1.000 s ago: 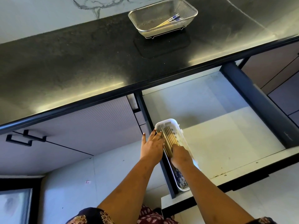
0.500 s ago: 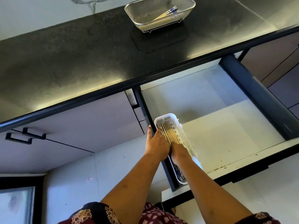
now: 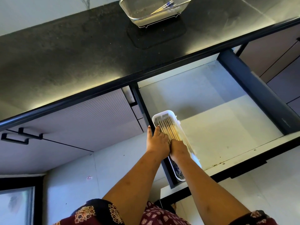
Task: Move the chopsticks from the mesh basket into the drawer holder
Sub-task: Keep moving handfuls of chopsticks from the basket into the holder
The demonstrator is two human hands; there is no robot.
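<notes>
Chopsticks [image 3: 169, 130] lie bundled in the white holder [image 3: 176, 117] at the drawer's [image 3: 227, 127] left edge. The left hand [image 3: 156, 141] steadies them, fingers loose; the right hand [image 3: 178, 149] presses down, its grip hidden. Best level the tips together. More chopsticks [image 3: 162, 8] wait in the mesh basket [image 3: 142, 20] on the dark counter [image 3: 65, 54].
</notes>
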